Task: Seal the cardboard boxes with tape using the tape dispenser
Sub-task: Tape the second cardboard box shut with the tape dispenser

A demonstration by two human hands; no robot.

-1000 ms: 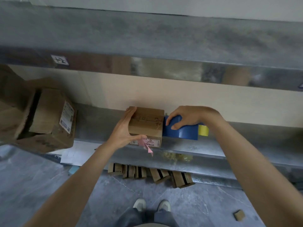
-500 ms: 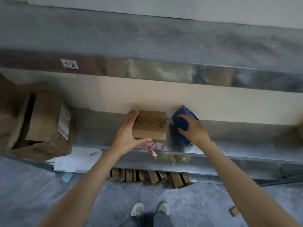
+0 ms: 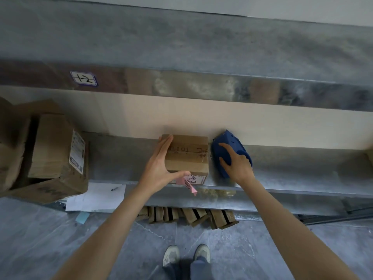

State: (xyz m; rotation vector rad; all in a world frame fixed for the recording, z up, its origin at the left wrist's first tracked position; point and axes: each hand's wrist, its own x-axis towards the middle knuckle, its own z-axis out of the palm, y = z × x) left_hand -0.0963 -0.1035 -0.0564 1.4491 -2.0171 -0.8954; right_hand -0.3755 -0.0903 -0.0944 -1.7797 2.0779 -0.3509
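The grey metal shelf (image 3: 302, 178) carries everything. On it, near the front lip, sits the small brown cardboard box (image 3: 187, 156) with its top flaps lying closed. Just beside it on the right, not quite touching, is the blue plastic tape dispenser (image 3: 228, 138). My left grip (image 3: 159, 168) lies flat-fingered against the box's left side, thumb along the front, clasping nothing. My right grip (image 3: 240, 168) curls over the dispenser. I think the risk is that the box is only braced, so a hard tape pull could drag it off the lip. The pink paper slip (image 3: 188, 184) hanging in front could also get taped over.
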